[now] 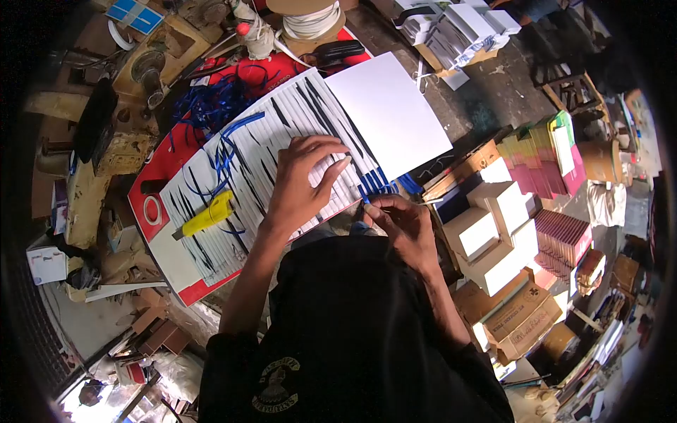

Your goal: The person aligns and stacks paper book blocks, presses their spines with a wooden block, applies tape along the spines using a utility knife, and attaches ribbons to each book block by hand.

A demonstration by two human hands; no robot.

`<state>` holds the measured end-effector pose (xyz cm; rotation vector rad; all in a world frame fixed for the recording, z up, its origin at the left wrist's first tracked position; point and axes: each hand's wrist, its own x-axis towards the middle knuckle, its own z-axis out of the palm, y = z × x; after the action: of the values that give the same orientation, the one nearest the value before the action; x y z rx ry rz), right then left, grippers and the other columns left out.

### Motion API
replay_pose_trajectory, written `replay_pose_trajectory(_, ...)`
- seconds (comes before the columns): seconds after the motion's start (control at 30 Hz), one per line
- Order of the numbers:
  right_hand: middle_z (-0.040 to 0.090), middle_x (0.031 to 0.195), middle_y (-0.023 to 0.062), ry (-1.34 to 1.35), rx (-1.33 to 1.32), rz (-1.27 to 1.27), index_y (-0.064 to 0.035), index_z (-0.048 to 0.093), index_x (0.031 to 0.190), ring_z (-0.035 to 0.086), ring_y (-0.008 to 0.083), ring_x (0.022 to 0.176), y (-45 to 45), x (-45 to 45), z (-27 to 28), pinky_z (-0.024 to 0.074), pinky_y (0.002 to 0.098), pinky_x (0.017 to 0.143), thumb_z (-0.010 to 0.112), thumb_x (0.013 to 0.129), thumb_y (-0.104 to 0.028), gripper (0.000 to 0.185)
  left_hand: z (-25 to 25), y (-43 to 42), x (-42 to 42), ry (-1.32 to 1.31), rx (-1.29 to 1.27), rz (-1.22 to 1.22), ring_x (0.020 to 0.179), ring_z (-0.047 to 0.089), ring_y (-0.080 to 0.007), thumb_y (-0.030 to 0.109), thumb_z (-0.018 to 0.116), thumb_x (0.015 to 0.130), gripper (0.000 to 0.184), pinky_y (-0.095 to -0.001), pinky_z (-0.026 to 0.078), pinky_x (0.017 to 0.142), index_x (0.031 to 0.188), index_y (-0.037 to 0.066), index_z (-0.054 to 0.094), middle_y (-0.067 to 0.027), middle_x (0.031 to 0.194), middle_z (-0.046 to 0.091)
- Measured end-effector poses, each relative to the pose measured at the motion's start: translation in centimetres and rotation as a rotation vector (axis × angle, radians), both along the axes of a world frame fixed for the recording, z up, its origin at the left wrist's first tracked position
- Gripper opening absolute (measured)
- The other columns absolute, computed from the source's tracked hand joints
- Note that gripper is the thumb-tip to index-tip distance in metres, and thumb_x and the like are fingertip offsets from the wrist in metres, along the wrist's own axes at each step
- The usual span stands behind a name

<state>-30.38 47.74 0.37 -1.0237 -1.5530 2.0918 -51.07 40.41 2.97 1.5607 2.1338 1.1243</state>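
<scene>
A row of white paper blocks (247, 158), standing edge-up and packed side by side with dark strips between some of them, fills the table in front of me. My left hand (303, 183) is over the blocks, its fingers curved and a small gap between thumb and fingertips. At the row's near right end, several blue ribbon ends (379, 182) stick out. My right hand (400, 224) pinches one blue ribbon (364, 194) there between thumb and fingers. Loose blue ribbon (224, 156) lies across the blocks, and a yellow utility knife (210, 213) rests on them to the left.
A white sheet stack (388, 113) lies beyond the row on the right. On the red tabletop (163, 166) are a tape roll (152, 210) and a tangle of blue ribbon (215, 102). A cord spool (310, 21) stands behind. White boxes (493, 236) sit to my right.
</scene>
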Motion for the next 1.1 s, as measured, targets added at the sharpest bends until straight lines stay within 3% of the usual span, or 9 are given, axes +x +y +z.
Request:
replay_pose_trajectory(0.07, 0.071, 0.088, 0.0023, -0.016, 0.006, 0.008, 0.0028, 0.071, 0.101, 0.062, 0.0076, 0.082, 0.3, 0.0, -0.4, 0.0493, 0.0238, 0.073, 0.072, 0.094, -0.011, 0.015, -0.4, 0.0, 0.3, 0.044, -0.019, 0.016, 0.114, 0.057, -0.0278, 0.012, 0.067, 0.091, 0.021, -0.0394, 0.047, 0.097, 0.111, 0.006, 0.072, -0.0109, 0.116, 0.065)
replay_pose_trajectory(0.5, 0.074, 0.094, 0.0062, 0.005, -0.017, 0.047, 0.0005, 0.074, 0.103, 0.067, 0.0102, 0.086, 1.3, -0.4, -0.7, 0.0525, 0.0252, 0.077, 0.074, 0.090, -0.004, 0.014, -0.8, 0.0, 0.9, 0.043, -0.037, 0.080, 0.116, 0.056, -0.0267, 0.018, 0.073, 0.087, 0.022, -0.0418, 0.042, 0.100, 0.107, 0.009, 0.072, -0.0086, 0.118, 0.065)
replay_pose_trajectory(0.73, 0.075, 0.095, 0.0069, 0.003, -0.035, 0.056, 0.0004, 0.074, 0.103, 0.068, 0.0113, 0.085, 1.7, -0.4, -1.0, 0.0535, 0.0266, 0.076, 0.075, 0.089, -0.005, 0.015, -0.8, -0.1, 0.9, 0.057, -0.057, 0.057, 0.121, 0.053, -0.0281, 0.024, 0.079, 0.081, 0.034, -0.0487, 0.037, 0.103, 0.111, 0.012, 0.068, -0.0071, 0.122, 0.061)
replay_pose_trajectory(0.77, 0.075, 0.097, 0.0079, -0.026, -0.036, 0.059, 0.0016, 0.074, 0.103, 0.068, 0.0123, 0.088, 1.8, -0.4, -1.0, 0.0533, 0.0272, 0.081, 0.073, 0.089, -0.003, 0.015, -0.8, -0.1, 0.9, 0.047, -0.057, 0.049, 0.121, 0.053, -0.0284, 0.026, 0.081, 0.079, 0.039, -0.0496, 0.037, 0.103, 0.112, 0.012, 0.067, -0.0071, 0.123, 0.061)
replay_pose_trajectory(0.8, 0.075, 0.099, 0.0090, -0.054, -0.038, 0.062, 0.0029, 0.075, 0.103, 0.069, 0.0134, 0.091, 1.8, -0.4, -0.9, 0.0530, 0.0279, 0.086, 0.071, 0.090, -0.001, 0.014, -0.6, -0.1, 0.9, 0.046, -0.059, 0.049, 0.121, 0.053, -0.0284, 0.026, 0.081, 0.079, 0.039, -0.0496, 0.037, 0.103, 0.112, 0.012, 0.067, -0.0071, 0.123, 0.061)
replay_pose_trajectory(1.07, 0.075, 0.099, 0.0106, -0.082, -0.004, 0.082, 0.0043, 0.074, 0.103, 0.070, 0.0141, 0.091, 2.0, -0.3, -0.8, 0.0536, 0.0264, 0.085, 0.072, 0.090, -0.001, 0.015, -0.2, 0.3, 1.5, 0.066, -0.075, 0.079, 0.119, 0.053, -0.0312, 0.022, 0.089, 0.065, 0.052, -0.0448, 0.039, 0.102, 0.111, 0.013, 0.065, -0.0084, 0.121, 0.059)
replay_pose_trajectory(1.1, 0.075, 0.099, 0.0110, -0.052, 0.009, 0.073, 0.0047, 0.074, 0.103, 0.070, 0.0143, 0.092, 1.9, -0.6, -0.6, 0.0535, 0.0263, 0.085, 0.072, 0.090, -0.002, 0.015, 0.2, 0.5, 1.4, 0.047, -0.036, 0.073, 0.114, 0.057, -0.0304, 0.020, 0.088, 0.069, 0.045, -0.0420, 0.042, 0.100, 0.107, 0.011, 0.067, -0.0087, 0.115, 0.063)
